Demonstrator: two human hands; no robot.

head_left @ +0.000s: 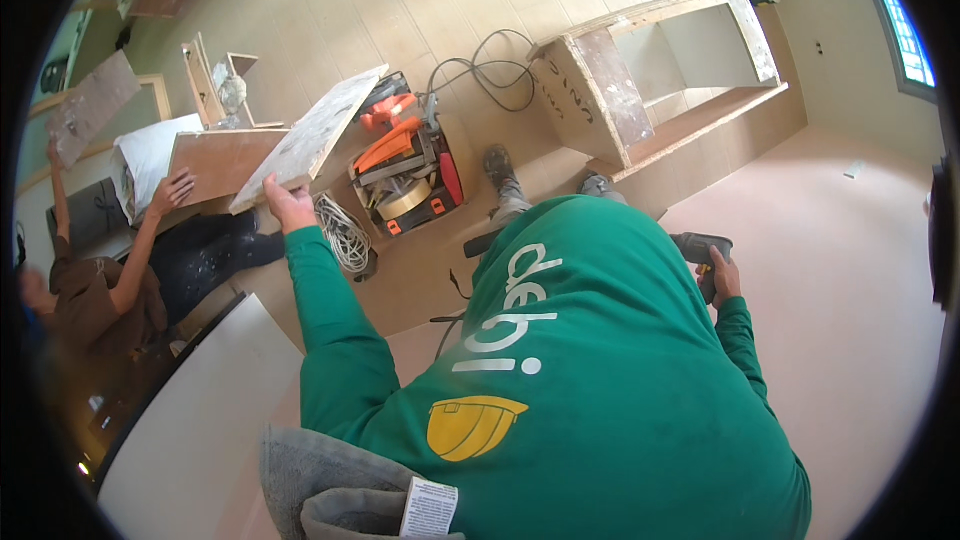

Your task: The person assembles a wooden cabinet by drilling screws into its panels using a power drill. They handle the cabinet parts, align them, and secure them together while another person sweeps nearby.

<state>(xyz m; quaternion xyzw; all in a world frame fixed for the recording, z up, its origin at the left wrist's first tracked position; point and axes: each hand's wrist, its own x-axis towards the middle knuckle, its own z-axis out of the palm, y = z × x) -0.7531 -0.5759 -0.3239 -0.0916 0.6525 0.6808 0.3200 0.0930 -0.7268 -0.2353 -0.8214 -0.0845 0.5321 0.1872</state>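
My left hand (288,205), in a green sleeve, grips the lower corner of a pale, scuffed wooden board (320,135) and holds it tilted above the floor. My right hand (722,278) is closed on the handle of a dark power tool (700,248) at my right side. My green shirt fills the middle of the view. At the left another person sits low, with one hand (172,190) resting on a brown board (225,162) that lies just under my board's left end.
An orange and black power saw (405,165) and a coil of white cable (345,230) lie on the floor below the board. A black cord (490,65) loops toward an open wooden cabinet frame (660,70). A white panel (200,420) lies lower left.
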